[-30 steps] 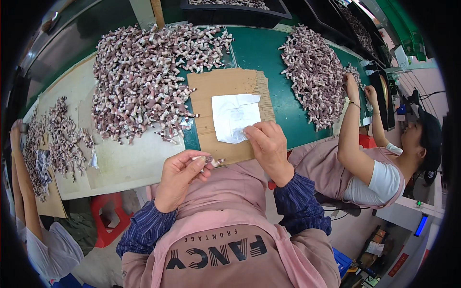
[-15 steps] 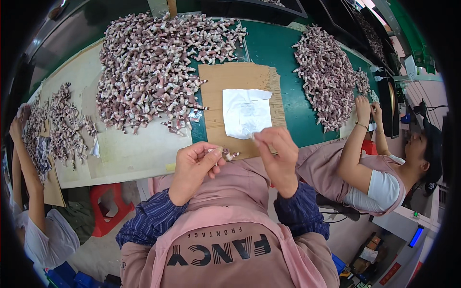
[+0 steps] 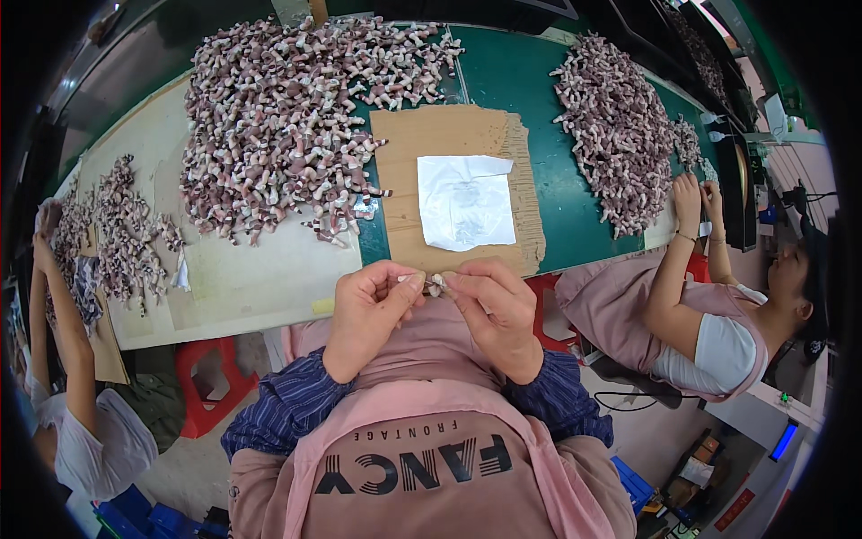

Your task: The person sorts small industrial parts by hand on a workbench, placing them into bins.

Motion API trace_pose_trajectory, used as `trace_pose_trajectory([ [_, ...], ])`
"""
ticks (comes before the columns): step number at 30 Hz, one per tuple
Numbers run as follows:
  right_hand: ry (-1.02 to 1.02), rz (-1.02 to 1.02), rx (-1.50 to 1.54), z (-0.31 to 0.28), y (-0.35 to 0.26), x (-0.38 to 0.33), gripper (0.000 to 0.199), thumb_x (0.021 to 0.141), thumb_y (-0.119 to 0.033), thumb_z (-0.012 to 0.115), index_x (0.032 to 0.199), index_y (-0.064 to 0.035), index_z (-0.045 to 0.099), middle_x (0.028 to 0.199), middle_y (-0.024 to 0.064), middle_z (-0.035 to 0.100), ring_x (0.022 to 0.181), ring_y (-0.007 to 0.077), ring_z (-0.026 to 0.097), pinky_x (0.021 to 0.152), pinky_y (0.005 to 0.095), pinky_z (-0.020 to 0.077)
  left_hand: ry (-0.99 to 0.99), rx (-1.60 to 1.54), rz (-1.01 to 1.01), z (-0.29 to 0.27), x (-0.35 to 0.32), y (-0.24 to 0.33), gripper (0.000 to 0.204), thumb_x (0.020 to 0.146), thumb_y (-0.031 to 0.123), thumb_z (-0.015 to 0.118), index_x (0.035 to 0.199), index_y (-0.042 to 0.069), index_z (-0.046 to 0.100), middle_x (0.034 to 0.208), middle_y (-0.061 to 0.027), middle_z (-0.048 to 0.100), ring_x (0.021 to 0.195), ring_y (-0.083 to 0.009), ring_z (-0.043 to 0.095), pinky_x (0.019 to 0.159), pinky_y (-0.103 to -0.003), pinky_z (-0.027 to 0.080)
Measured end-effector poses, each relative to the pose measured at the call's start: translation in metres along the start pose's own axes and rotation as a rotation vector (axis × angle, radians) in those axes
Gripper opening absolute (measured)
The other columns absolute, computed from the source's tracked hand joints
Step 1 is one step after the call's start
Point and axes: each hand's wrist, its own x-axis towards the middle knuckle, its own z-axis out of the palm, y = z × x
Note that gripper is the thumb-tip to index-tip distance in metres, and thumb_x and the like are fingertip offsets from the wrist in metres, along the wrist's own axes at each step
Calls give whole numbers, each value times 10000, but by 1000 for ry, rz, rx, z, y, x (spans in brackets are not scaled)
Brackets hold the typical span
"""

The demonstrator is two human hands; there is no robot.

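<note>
In front of my chest, both hands meet over a small brown-and-white figurine-like piece (image 3: 435, 286). My left hand (image 3: 370, 314) pinches it between thumb and fingers, which cover most of it. The fingertips of my right hand (image 3: 496, 314) are closed at its other end; whether they hold a separate tiny bit cannot be made out. Just beyond the hands lies a sheet of brown cardboard (image 3: 395, 180) with a crumpled white paper or plastic sheet (image 3: 465, 202) on it. A large heap of similar small pieces (image 3: 269, 135) spreads to the far left of the cardboard.
Another heap (image 3: 615, 135) lies right on the green table (image 3: 503, 76). A co-worker (image 3: 709, 314) sits at the right, hands at the table. Another person's arms (image 3: 63, 314) work at the left beside a smaller heap (image 3: 126, 234). A red stool (image 3: 211, 386) stands below the table edge.
My right hand has come left and down from the white sheet to the piece in my left hand, and its fingertips now touch it. The view has shifted slightly.
</note>
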Motion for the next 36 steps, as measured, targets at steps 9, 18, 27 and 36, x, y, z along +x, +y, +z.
trace_pose_trajectory([
  [9,-77,131,221,-2,-1,-3,192,761,60,780,939,24,716,901,129,666,732,211,651,593,273,509,26,199,200,0,-9,-1,177,968,130,655,988,-45,672,725,8,622,660,-37,517,583,-210,427],
  [18,-27,-92,53,6,-8,-7,186,748,73,750,917,23,694,871,135,648,678,273,640,576,325,514,117,263,338,6,-20,-9,143,967,103,650,984,-37,673,731,9,628,650,-37,522,579,-214,433],
  [27,-191,45,294,0,-14,-5,150,779,32,784,912,14,717,902,133,684,730,166,661,602,261,495,-49,103,121,-13,-32,8,254,1024,174,572,893,-34,634,658,-32,570,600,-59,484,548,-231,405],
  [36,-211,-103,174,4,-23,-3,144,782,40,759,904,22,685,911,156,666,760,257,677,636,305,534,-102,484,283,-5,-38,18,383,1062,223,432,804,-31,557,601,-116,472,545,-232,447,544,-370,386],
])
